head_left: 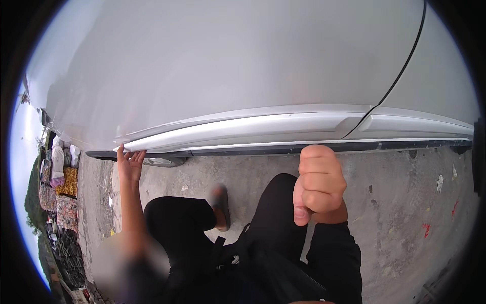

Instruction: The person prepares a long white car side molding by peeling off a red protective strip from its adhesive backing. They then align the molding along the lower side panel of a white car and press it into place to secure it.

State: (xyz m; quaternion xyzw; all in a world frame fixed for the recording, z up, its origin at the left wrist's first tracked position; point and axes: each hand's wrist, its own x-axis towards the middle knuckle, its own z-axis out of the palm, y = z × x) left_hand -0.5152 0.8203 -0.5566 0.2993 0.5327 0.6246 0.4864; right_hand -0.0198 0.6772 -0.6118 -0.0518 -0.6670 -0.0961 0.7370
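Observation:
A long silver trim strip [243, 127] runs along the lower part of a silver car door [228, 61]. At the strip's far left end, my left hand [130, 164] reaches up with its fingers apart. Its fingertips touch the strip's lower edge, and the thumb is by the tip. My right hand [320, 182] is closed in a fist in front of the dark sill [354, 147], below the strip's right part. Nothing shows in that fist, and its palm side is hidden.
A car wheel [164, 161] stands just right of my left hand, under the body. Concrete ground [395, 202] lies below, with my knees and a shoe [221, 205] over it. Stacked bales and sacks [61, 187] stand at the far left. A door gap [405, 66] runs down at right.

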